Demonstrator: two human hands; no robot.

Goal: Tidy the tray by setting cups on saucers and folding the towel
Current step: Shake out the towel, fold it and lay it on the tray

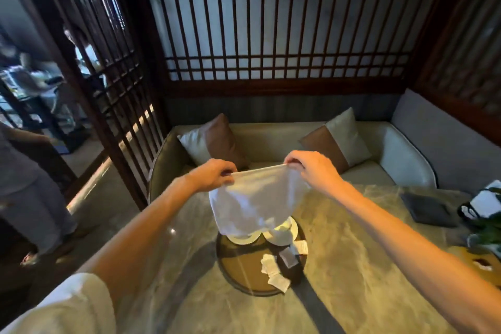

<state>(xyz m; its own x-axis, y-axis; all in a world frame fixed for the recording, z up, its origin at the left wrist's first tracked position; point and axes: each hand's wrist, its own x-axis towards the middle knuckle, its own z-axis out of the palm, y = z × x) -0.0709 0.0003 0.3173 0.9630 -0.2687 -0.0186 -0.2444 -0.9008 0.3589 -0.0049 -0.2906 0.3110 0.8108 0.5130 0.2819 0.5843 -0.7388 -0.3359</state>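
— Two hands up over the table (pixel 366 252): left hand (pixel 214 175) and right hand (pixel 309 168), each pinching a top corner of the white towel (pixel 257 203). Fingers closed tight on the cloth at both ends.

— And the towel itself?

— Hanging slack between the pinches, stretched along its top edge, lower hem drooping just above the far side of the round tray (pixel 235 266).

— Cups? Saucers?

— Mostly hidden behind the cloth. Only pale curved rims peeking out below the hem: one saucer (pixel 242 238) at left, another white piece (pixel 283 236) at right. Cup or saucer there, hard to say.

— Anything else on the tray?

— Small paper packets (pixel 273 271) scattered on the near right part, one darker packet (pixel 287 256) among them. Print unreadable.

— Right edge of the view?

— Cut off. Dark flat folder (pixel 425 209) on the table, then green leaves (pixel 488 228) and something white behind, too cropped to name.

— Left side?

— Blurred standing person (pixel 29 184) beyond the lattice screen (pixel 122 106).
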